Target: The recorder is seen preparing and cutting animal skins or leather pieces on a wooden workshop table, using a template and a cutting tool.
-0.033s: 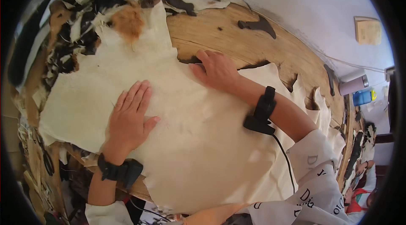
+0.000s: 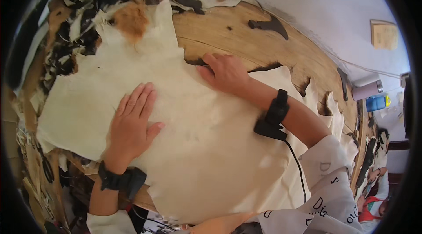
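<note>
A large cream hide point(image 2: 184, 163), pale skin side up, lies spread before me, with a tuft of orange-brown fur point(image 2: 131, 20) at its far left. My left hand point(image 2: 132, 122) rests flat on the hide, fingers stretched out and thumb apart. At the hide's far edge is my right hand point(image 2: 225, 73), its fingers bent over the border beside a strip of dark fur point(image 2: 197, 62). Something thin and greyish shows by the right thumb; what it is remains hidden under the fingers. Black devices are strapped round both wrists.
Beyond the hide, a dark hammer-shaped tool point(image 2: 269, 27) lies on the wooden table point(image 2: 215, 31). Dark fur scraps point(image 2: 66, 51) pile up at the left. A pinkish tumbler point(image 2: 368, 89) and a blue container point(image 2: 377, 103) are at the right. Another person point(image 2: 373, 203) is at the lower right.
My left hand and the hide's left edge appear very slightly further left. My right hand stays at the far edge.
</note>
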{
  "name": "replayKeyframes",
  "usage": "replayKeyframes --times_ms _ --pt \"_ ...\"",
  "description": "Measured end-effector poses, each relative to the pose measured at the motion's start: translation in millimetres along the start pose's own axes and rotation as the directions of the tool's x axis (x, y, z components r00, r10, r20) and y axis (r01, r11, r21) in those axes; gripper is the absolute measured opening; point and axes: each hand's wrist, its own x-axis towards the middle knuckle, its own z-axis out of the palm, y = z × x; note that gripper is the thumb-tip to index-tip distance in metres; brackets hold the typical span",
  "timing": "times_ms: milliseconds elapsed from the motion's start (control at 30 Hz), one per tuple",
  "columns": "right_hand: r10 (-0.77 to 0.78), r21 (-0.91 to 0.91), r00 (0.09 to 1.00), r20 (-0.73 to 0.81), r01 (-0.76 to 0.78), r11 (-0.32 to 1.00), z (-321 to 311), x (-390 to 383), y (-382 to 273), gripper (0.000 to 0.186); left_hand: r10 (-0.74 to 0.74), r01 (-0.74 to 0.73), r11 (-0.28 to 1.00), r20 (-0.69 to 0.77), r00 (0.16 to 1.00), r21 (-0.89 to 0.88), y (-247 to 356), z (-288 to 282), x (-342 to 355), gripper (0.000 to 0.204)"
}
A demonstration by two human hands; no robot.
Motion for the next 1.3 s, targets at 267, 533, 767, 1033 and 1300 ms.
replayKeyframes --times_ms 267,533,767,1033,1300 --pt "-0.084 0.259 0.996 -0.036 0.090 0.962 -1.9 18.0 20.0 0.032 -0.060 0.046 0.991 0.105 0.993 0.128 -8.8 -1.4 -3.6 0.069" --pt "-0.112 0.197 0.989 -0.093 0.129 0.972 -3.4 21.8 28.2 0.031 -0.100 0.087 0.988 0.099 0.990 0.131 -9.6 -2.2 -7.5 0.065" --pt "0.123 0.060 0.991 -0.059 -0.120 0.991 -31.7 -7.7 49.9 0.028 -0.030 0.031 0.982 -0.008 1.000 0.189 3.1 14.6 -0.3 0.062" --pt "0.700 0.274 0.712 -0.042 -0.666 0.694 -203.0 -243.9 62.5 0.021 0.058 -0.031 0.968 -0.100 0.993 0.251 6.0 16.0 -7.9 0.057" --pt "0.748 -0.314 0.658 -0.088 -0.731 0.606 -201.2 -368.5 55.0 0.044 0.085 -0.057 0.970 -0.109 0.990 0.236 51.6 20.6 65.5 0.041"
